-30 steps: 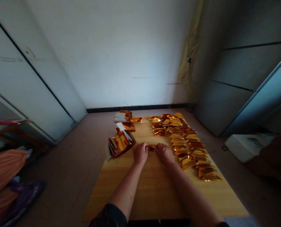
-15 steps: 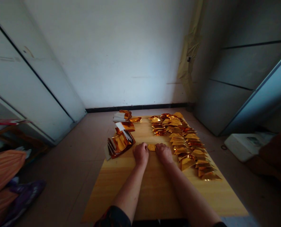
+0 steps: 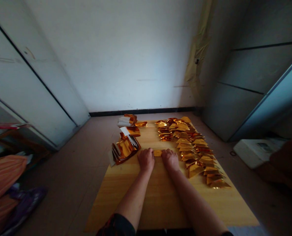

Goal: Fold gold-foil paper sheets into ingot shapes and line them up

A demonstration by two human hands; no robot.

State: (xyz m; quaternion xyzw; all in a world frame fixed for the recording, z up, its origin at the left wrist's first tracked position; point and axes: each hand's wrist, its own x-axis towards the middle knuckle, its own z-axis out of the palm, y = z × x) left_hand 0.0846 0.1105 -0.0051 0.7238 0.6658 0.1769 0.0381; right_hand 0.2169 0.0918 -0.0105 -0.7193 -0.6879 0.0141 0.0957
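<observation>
Between my two hands, low over the middle of the wooden board [image 3: 160,196], is a small folded piece of gold foil paper [image 3: 157,153]. My left hand [image 3: 146,159] is closed on its left end, and my right hand [image 3: 170,159] is closed on its right end. The fingertips are partly hidden behind the knuckles. Left of my left hand lies a fanned stack of gold foil sheets [image 3: 125,149] with pale backs. Right of my right hand are rows of folded gold foil pieces [image 3: 185,148], overlapping one another.
Another bundle of foil sheets [image 3: 127,120] lies at the board's far left, beside a single folded foil piece [image 3: 141,124]. Pale cabinets flank the board left [image 3: 38,75] and right [image 3: 236,98]. A white box [image 3: 254,150] is on the right. Orange and purple bags [image 3: 6,177] are at left.
Both hands keep their hold on the foil paper and have barely shifted. The foil strip between them looks slightly flatter. The other foil pieces stay where they were.
</observation>
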